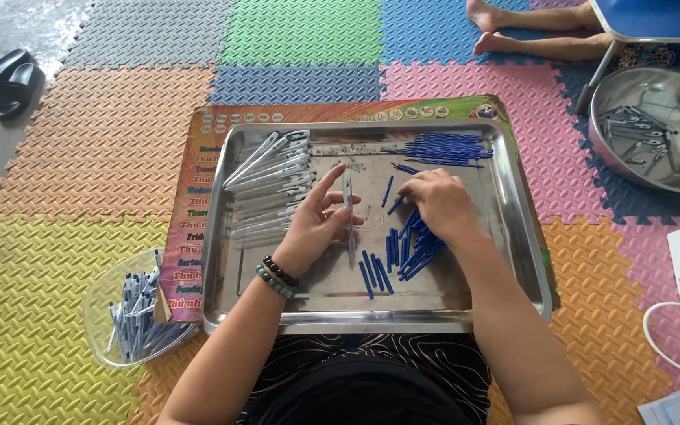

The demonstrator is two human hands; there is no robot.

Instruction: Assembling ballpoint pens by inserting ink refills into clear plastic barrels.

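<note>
My left hand [316, 224] pinches 1 clear pen barrel [349, 212] upright over the steel tray [513, 228]; my right hand [438, 205] closes on 1 blue refill [397, 205]. I should line up tip with barrel.

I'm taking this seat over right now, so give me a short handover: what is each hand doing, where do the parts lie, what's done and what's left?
Left hand: holds one clear pen barrel upright-ish over the steel tray.
Right hand: fingertips down on the loose blue pieces, picking at one.
Parts: clear barrels stacked at tray left; a neat blue bundle at the tray's top right.
Done: a plastic bowl at left holds pens that look assembled.
Left: most of the barrels and blue pieces on the tray.
</note>
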